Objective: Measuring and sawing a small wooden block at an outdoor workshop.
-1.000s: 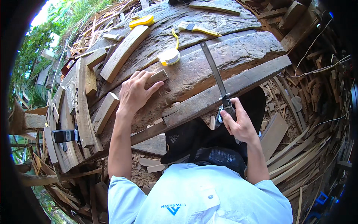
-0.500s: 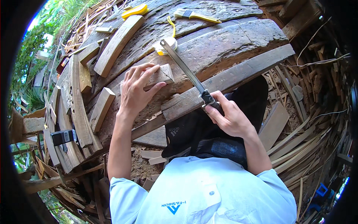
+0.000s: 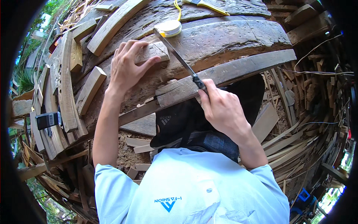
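Note:
My left hand (image 3: 128, 65) lies spread over a small pale wood block (image 3: 161, 53) on the timber bench, with fingers across its top and the thumb along the near side. A thin line crosses the top of the block. My right hand (image 3: 223, 108) is wrapped round the black handle of a hacksaw (image 3: 178, 56) with a slim metal frame. The saw slants up and left, its far end beside a round white tape measure (image 3: 169, 28) with a yellow strap. Its bar passes just right of the block; whether it touches the wood I cannot tell.
Curved wood pieces (image 3: 69, 86) lie at the left, near a small black boxy device (image 3: 47, 120). A yellow-handled brush (image 3: 209, 5) rests at the far edge. A long board (image 3: 231, 72) runs along the near side. Wood strips (image 3: 298, 145) are heaped at right.
The saw has shifted slightly left, closer to the block, and turned more edge-on. My left hand keeps its place on the block. The whole view has shifted, so the bench sits higher in it.

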Tool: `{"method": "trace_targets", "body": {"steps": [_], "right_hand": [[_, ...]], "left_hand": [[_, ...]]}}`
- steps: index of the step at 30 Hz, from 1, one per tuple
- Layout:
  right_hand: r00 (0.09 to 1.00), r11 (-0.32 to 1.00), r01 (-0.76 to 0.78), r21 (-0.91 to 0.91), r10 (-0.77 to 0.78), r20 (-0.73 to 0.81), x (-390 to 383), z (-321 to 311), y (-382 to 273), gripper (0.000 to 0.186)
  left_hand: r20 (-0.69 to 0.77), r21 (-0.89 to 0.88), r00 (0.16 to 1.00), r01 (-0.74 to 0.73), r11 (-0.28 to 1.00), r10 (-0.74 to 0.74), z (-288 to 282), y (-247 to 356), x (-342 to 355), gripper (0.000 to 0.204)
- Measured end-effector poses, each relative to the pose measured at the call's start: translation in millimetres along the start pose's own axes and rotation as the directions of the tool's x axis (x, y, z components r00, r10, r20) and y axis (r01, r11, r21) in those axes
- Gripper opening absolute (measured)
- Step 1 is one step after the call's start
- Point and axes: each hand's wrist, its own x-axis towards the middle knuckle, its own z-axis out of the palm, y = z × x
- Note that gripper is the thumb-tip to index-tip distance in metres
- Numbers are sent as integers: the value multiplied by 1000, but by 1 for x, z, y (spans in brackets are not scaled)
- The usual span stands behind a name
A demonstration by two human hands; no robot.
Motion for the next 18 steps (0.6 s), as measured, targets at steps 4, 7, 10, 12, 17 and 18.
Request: {"method": "trace_targets", "body": {"steps": [4, 7, 10, 12, 17, 18], "right_hand": [[999, 978, 43, -203, -37, 36, 17, 6, -11, 24], [998, 960, 22, -279, -4, 64, 24, 8, -13, 27], [995, 935, 78, -345, -53, 83, 24, 0, -12, 29], [993, 948, 41, -316, -3, 121, 24, -6, -13, 30], [988, 942, 17, -334, 36, 151, 12, -13, -14, 23], [990, 940, 28, -339, 20, 136, 9, -12, -13, 22]], "left_hand": [[-1, 68, 1000, 2, 998, -2, 6, -11, 3, 63], [3, 155, 1000, 4, 988, -5, 11, -15, 5, 72], [17, 237, 1000, 12, 971, -16, 15, -15, 4, 82], [5, 239, 1000, -4, 971, 3, 16, -16, 4, 83], [24, 248, 1000, 4, 969, -10, 16, -16, 5, 84], [22, 247, 1000, 8, 969, -14, 17, -16, 4, 84]]}}
